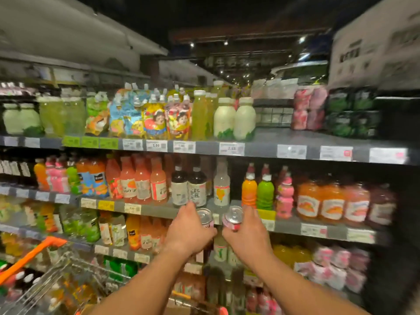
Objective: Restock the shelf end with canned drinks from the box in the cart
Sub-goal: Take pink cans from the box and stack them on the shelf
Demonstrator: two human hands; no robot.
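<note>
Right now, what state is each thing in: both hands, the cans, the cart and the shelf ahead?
Left hand: raised, gripping the left can.
Left can: held, unopened top showing.
Right hand: raised, gripping the right can.
Right can: held, tilted, unopened top showing.
Cart: at lower left, orange handle, goods inside.
Shelf: stocked with bottles, a gap just behind the cans.

Two bare hands each hold a pink-labelled can before a supermarket drinks shelf (227, 149): the left hand (189, 230) grips one can (205, 217), the right hand (248, 233) another (232, 218). Bottled juices crowd the rows, and a wire cart (56, 276) with an orange handle stands lower left.
</note>
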